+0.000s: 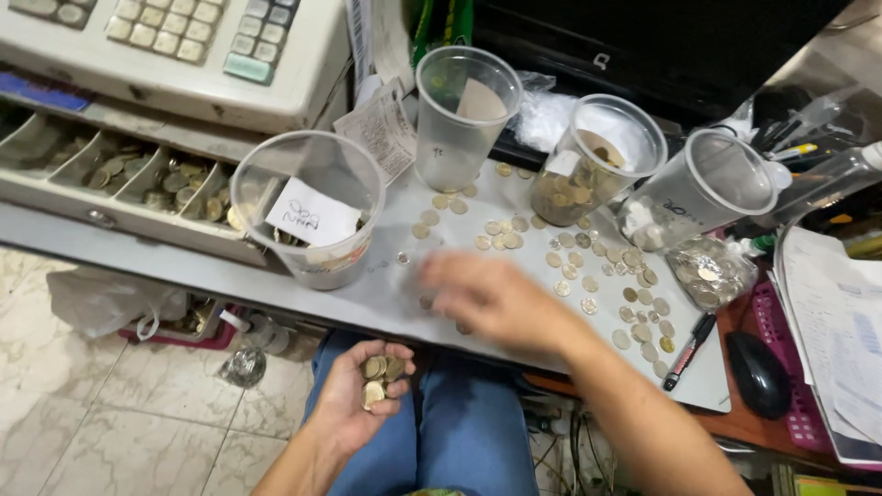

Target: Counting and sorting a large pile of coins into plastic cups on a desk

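My left hand (363, 390) is cupped palm up over my lap, below the counter edge, holding a small pile of coins (379, 376). My right hand (487, 296) is blurred with motion, palm down over the grey counter (386, 294), sweeping across loose coins (574, 262) that lie scattered there. Its fingers are spread, and I cannot see anything held under it. Several clear plastic cups stand around the coins: one with a paper slip (308, 207), a tall one (464, 115), one part full of coins (593, 161), and one tipped on its side (703, 188).
A cash register (175, 50) with its open coin drawer (119, 174) sits at the left. A bag of coins (707, 271), a pen (689, 349), a black mouse (758, 372) and papers (836, 331) lie at the right. Plastic bags rest on the tiled floor (110, 298).
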